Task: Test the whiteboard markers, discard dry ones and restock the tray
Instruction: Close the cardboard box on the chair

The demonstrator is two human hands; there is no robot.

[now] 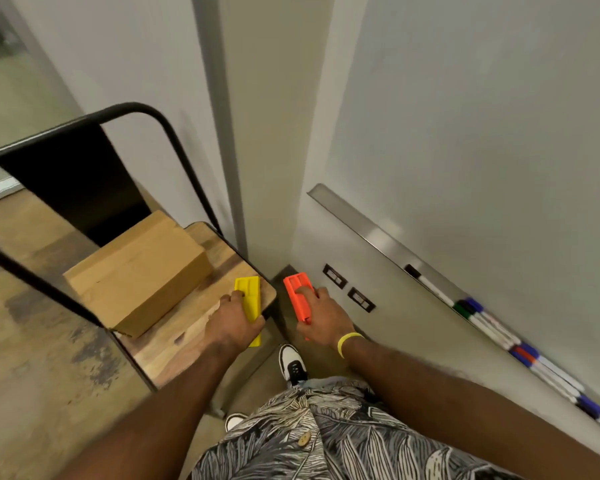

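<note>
My left hand (234, 323) grips a flat yellow plastic block (249, 296) over the corner of a wooden cart shelf (174, 344). My right hand (321, 318) holds a matching orange plastic block (297, 294) above the floor, to the right of the cart. The whiteboard (482, 133) fills the right side. Its metal tray (371, 233) runs along the bottom edge and holds several markers (492, 327) with black, green, blue and red caps, lying end to end.
A closed cardboard box (139, 271) sits on the cart shelf, left of my left hand. The cart's black tubular frame (125, 110) arches above it. Two wall sockets (349, 287) sit below the tray. My shoes (291, 365) stand on the concrete floor.
</note>
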